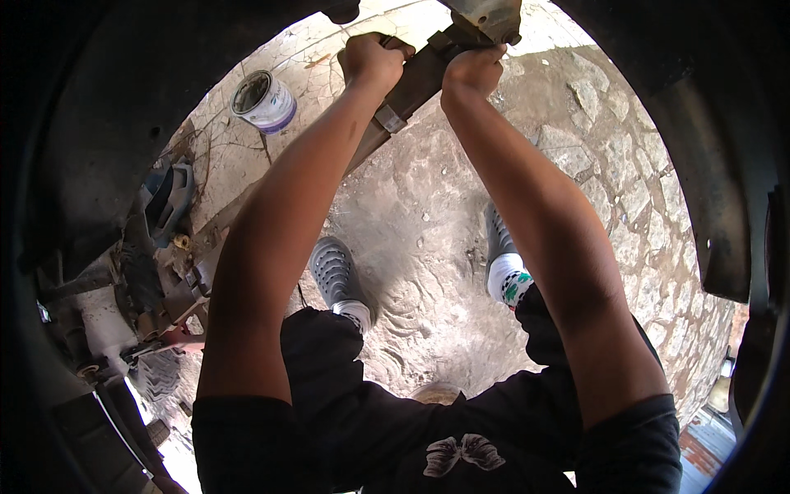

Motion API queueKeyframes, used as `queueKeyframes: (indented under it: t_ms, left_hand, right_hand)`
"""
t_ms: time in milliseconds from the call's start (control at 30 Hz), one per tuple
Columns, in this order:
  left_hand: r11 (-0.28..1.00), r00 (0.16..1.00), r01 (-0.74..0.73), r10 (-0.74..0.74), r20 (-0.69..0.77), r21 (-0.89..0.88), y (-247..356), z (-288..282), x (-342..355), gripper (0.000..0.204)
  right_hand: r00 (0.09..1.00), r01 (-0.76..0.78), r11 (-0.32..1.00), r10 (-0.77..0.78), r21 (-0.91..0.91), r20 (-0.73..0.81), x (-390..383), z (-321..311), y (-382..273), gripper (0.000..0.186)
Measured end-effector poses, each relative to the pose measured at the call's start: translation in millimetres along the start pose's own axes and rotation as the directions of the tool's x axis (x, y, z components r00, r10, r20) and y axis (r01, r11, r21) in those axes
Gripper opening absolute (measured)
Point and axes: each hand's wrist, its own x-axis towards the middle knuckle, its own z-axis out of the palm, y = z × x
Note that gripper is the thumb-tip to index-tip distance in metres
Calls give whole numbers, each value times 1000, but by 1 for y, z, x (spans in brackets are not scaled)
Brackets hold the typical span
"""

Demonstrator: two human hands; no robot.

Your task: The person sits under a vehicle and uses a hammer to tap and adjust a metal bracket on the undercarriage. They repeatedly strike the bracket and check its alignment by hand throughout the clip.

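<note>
A long dark bar (pixel 418 84) slants from the top of the view down and left, with a pale metal clip (pixel 390 119) around it. At its upper left side my left hand (pixel 377 62) is closed, fingers curled by a dark edge; what they grip is hidden. My right hand (pixel 475 71) is closed too, on the bar's right side near its upper end. Its fingertips lie just below a tan metal bracket (pixel 487 15) with a bolt (pixel 512 38). I cannot make out what is inside these fingers.
Dark curved panels (pixel 78 156) surround the opening. A white and purple bucket (pixel 263 102) stands on cracked paving at the left. Below it lie a grey-blue plastic piece (pixel 169 202) and mechanical parts (pixel 107 321). My grey shoes (pixel 333 272) rest on dusty ground; stone paving (pixel 629 198) runs along the right.
</note>
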Motion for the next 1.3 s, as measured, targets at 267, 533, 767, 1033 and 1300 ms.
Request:
queueKeyframes:
  t_ms: [267,533,767,1033,1300]
  left_hand:
    - [992,990,-110,104,93,55,-10,-17,-41,28]
    - [983,974,-147,125,189,106,-9,-24,-33,30]
    - [995,974,-97,95,207,0,-15,-16,-3,22]
    - [995,886,-103,94,454,-5,-11,-97,-53,29]
    - [971,566,-146,-74,821,188,-102,-131,-124,27]
  right_hand:
    - [999,32,999,-32,40,0,9,-1,3,79]
    - [999,32,995,-32,98,-2,13,1,9,79]
    - [991,114,963,-126,244,36,29,5,18,79]
    - [904,395,868,-310,-301,294,31,-78,104,58]
    - [740,655,400,-166,-642,652,77,-169,187,37]
